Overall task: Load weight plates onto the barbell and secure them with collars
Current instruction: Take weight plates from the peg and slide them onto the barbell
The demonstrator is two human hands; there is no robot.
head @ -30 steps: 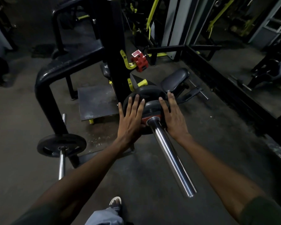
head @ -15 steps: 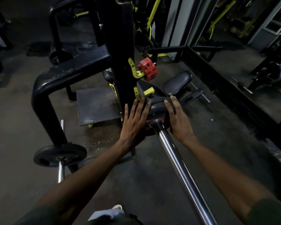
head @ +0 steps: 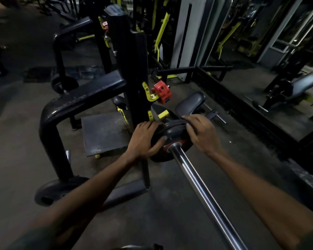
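A chrome barbell sleeve (head: 202,192) runs from the bottom right up to the middle of the view. A black weight plate (head: 172,136) with a red hub sits on it, close against the black rack upright (head: 134,73). My left hand (head: 143,139) grips the plate's left rim, thumb across its face. My right hand (head: 202,134) curls over the plate's upper right rim. A red collar (head: 162,92) hangs on a yellow hook of the upright, just above the plate.
A second bar with a black plate (head: 54,192) lies low at the left beside the rack's curved black frame (head: 49,123). A metal floor plate (head: 103,132), a padded seat (head: 190,103) and a raised platform edge (head: 242,112) surround the spot.
My flat palms on the plate's face have turned into grips on its rim. The plate has slid further along the sleeve toward the rack, and my view has moved closer.
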